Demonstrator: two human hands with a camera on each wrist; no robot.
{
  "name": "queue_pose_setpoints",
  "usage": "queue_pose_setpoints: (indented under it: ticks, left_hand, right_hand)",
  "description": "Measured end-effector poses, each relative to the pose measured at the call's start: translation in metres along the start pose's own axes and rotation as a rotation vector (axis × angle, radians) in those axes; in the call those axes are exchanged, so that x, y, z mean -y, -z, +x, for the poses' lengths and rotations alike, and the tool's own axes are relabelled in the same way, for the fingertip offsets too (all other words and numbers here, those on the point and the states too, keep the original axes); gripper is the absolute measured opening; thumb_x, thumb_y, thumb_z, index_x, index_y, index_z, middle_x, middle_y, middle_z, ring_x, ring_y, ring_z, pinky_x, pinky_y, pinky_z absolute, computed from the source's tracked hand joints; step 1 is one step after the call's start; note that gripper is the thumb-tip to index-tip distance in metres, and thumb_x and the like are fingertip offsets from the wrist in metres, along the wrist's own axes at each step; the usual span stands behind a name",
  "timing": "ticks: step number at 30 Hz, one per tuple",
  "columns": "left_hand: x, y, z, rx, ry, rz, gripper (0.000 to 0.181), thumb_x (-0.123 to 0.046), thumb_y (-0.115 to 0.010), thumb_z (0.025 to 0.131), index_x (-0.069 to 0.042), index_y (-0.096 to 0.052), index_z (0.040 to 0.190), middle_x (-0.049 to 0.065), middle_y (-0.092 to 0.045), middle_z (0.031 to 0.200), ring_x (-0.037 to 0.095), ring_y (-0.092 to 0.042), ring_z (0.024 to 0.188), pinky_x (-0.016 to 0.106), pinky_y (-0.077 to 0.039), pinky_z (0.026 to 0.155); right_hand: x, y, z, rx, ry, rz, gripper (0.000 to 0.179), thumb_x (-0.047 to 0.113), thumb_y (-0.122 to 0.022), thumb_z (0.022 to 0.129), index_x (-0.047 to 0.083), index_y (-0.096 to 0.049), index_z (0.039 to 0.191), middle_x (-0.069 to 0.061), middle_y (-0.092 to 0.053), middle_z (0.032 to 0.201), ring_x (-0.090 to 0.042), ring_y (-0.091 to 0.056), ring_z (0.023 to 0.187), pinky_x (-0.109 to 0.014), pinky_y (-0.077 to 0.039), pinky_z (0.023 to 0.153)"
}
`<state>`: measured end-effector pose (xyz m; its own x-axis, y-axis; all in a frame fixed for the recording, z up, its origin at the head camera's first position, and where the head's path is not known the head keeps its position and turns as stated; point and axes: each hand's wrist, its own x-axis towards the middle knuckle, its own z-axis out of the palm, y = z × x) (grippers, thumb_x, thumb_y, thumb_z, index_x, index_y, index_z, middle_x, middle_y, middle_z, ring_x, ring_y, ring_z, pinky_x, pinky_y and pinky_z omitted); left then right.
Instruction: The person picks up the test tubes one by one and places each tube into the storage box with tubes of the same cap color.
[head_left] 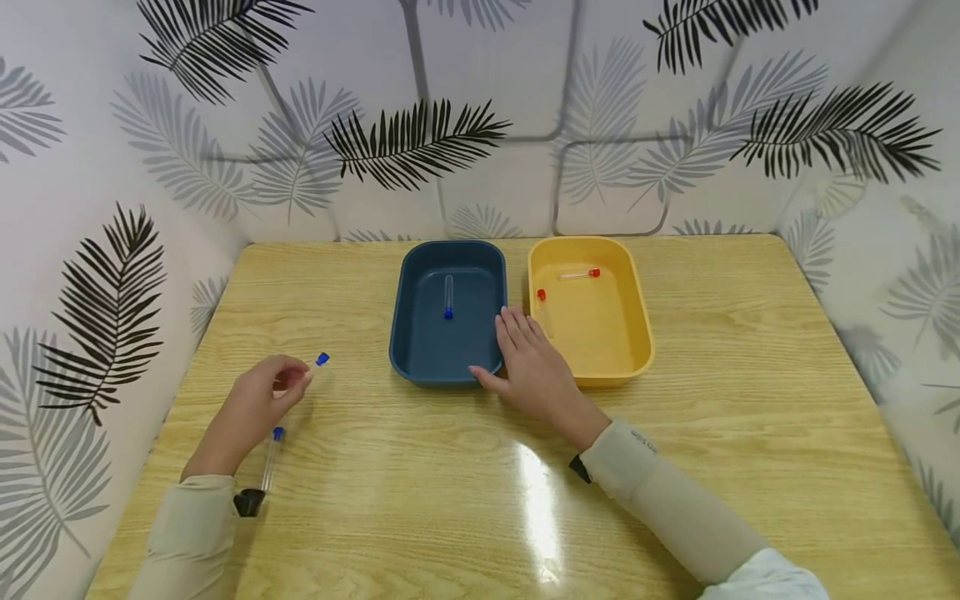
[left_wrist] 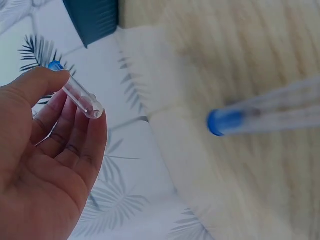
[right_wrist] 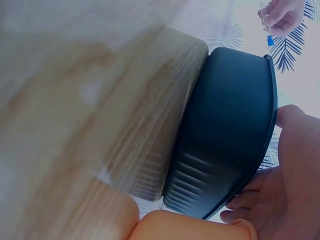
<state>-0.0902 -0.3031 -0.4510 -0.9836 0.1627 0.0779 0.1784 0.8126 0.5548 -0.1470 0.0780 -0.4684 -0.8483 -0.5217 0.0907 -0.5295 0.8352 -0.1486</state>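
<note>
Between thumb and fingertips, my left hand [head_left: 258, 404] pinches a clear test tube [left_wrist: 82, 96] with a blue cap [head_left: 322, 359], above the left side of the table. Another blue-capped test tube [head_left: 270, 458] lies on the table beside the left wrist. My right hand [head_left: 534, 371] rests at the near right corner of the dark blue tray [head_left: 420, 375], its fingers straight along the rim and the thumb at the near edge. One blue-capped tube [head_left: 448, 297] lies inside that tray.
Right of the blue tray stands a yellow tray [head_left: 643, 333], holding two red-capped tubes, one at the back [head_left: 581, 275] and one at its left wall [head_left: 542, 298]. Both trays stand near the back edge of the wooden table [head_left: 720, 433]. Leaf-patterned walls [head_left: 487, 83] enclose it.
</note>
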Motion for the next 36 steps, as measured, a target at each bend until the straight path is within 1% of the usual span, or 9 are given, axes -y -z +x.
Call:
queue_pose_setpoints:
  ticks: [5, 10, 14, 19, 25, 32, 36]
  left_hand:
    - [-0.015, 0.003, 0.000, -0.039, -0.015, -0.021, 0.017, -0.016, -0.059, 0.092, -0.004, -0.059, 0.105, 0.005, -0.059, 0.092, 0.019, -0.056, 0.084, 0.043, -0.049, 0.080]
    - [-0.031, 0.006, -0.001, -0.072, -0.049, -0.044, 0.016, -0.015, -0.061, 0.091, -0.006, -0.061, 0.104, 0.002, -0.060, 0.092, 0.016, -0.056, 0.084, 0.041, -0.050, 0.079]
    - [-0.045, 0.007, 0.001, -0.085, -0.064, -0.072, 0.016, -0.017, -0.061, 0.091, -0.009, -0.061, 0.105, -0.001, -0.061, 0.093, 0.014, -0.057, 0.085, 0.039, -0.050, 0.079]
    - [-0.061, 0.007, 0.006, -0.094, -0.068, -0.123, 0.017, -0.020, -0.060, 0.091, -0.009, -0.062, 0.105, 0.000, -0.062, 0.092, 0.013, -0.058, 0.085, 0.036, -0.051, 0.078]
    - [-0.077, 0.003, 0.020, -0.092, -0.063, -0.174, 0.021, -0.028, -0.059, 0.092, -0.012, -0.062, 0.105, -0.002, -0.062, 0.091, 0.010, -0.057, 0.084, 0.028, -0.050, 0.077]
    - [-0.100, -0.003, 0.043, -0.090, -0.100, -0.240, 0.021, -0.027, -0.061, 0.091, -0.011, -0.062, 0.105, -0.001, -0.063, 0.092, 0.011, -0.058, 0.085, 0.028, -0.050, 0.076]
    - [-0.113, -0.006, 0.056, -0.082, -0.106, -0.292, 0.023, -0.029, -0.060, 0.091, -0.012, -0.062, 0.106, -0.002, -0.062, 0.094, 0.010, -0.057, 0.085, 0.027, -0.050, 0.075]
  right_hand:
    - [-0.001, -0.001, 0.000, -0.009, -0.001, -0.002, 0.090, 0.068, -0.028, 0.089, -0.003, -0.027, 0.144, -0.016, -0.019, 0.151, -0.026, -0.012, 0.140, -0.038, -0.008, 0.113]
    - [-0.001, -0.001, 0.000, -0.007, -0.004, -0.002, 0.090, 0.068, -0.029, 0.089, -0.003, -0.026, 0.144, -0.016, -0.020, 0.151, -0.026, -0.012, 0.140, -0.038, -0.008, 0.113]
    - [-0.001, 0.000, -0.001, -0.004, -0.008, 0.000, 0.089, 0.068, -0.029, 0.089, -0.003, -0.026, 0.144, -0.016, -0.020, 0.151, -0.026, -0.012, 0.140, -0.038, -0.008, 0.112]
    - [0.000, 0.001, -0.001, -0.003, -0.008, 0.008, 0.089, 0.067, -0.031, 0.090, -0.003, -0.026, 0.144, -0.016, -0.020, 0.151, -0.026, -0.013, 0.140, -0.038, -0.008, 0.112]
    - [0.000, 0.000, -0.001, 0.011, -0.009, 0.007, 0.090, 0.068, -0.030, 0.089, -0.003, -0.025, 0.145, -0.016, -0.018, 0.152, -0.026, -0.011, 0.140, -0.038, -0.007, 0.113]
    - [-0.001, -0.002, 0.000, -0.001, -0.005, -0.005, 0.090, 0.068, -0.029, 0.089, -0.003, -0.026, 0.144, -0.016, -0.019, 0.151, -0.026, -0.012, 0.140, -0.038, -0.008, 0.113]
    - [-0.001, -0.003, 0.000, -0.015, -0.001, -0.007, 0.090, 0.069, -0.027, 0.089, -0.003, -0.026, 0.144, -0.016, -0.020, 0.151, -0.026, -0.013, 0.140, -0.038, -0.008, 0.113]
